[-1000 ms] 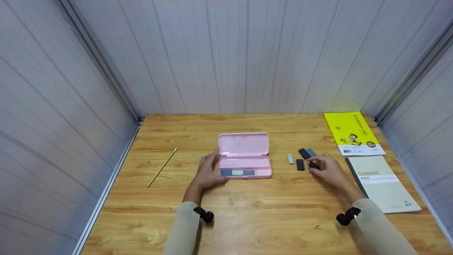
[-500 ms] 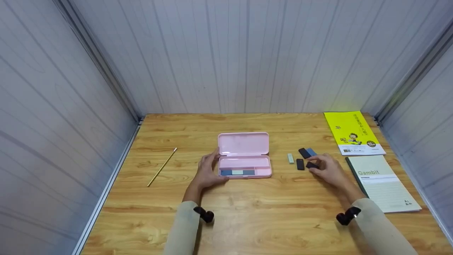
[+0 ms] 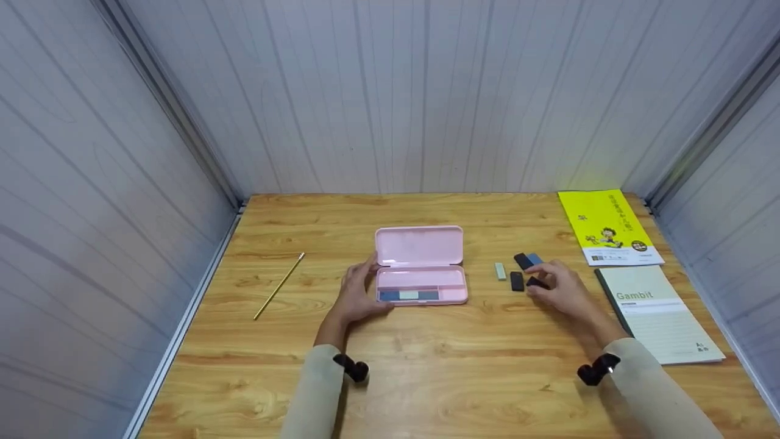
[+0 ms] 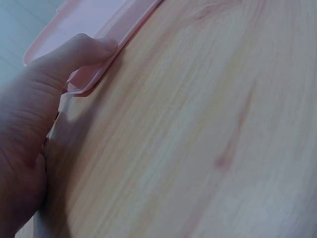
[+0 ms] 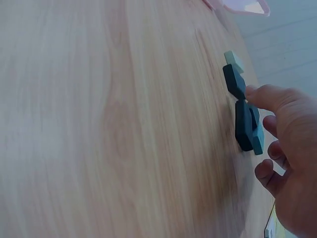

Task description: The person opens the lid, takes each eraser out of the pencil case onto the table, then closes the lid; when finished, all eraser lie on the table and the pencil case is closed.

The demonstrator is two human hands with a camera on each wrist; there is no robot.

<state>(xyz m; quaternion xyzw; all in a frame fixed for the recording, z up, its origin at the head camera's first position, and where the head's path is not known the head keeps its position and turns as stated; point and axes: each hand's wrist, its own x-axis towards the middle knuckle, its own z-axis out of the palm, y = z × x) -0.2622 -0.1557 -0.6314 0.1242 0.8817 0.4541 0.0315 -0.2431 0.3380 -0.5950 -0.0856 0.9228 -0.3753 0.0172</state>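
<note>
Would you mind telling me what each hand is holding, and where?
The left hand holds the pink case at its left end. The right hand pinches a black eraser at its near end.

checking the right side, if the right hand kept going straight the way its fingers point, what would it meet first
The right hand points up-left at the loose erasers. Its fingertips already seem to touch a black eraser; another black eraser lies just beyond. Depth is unclear.
</note>
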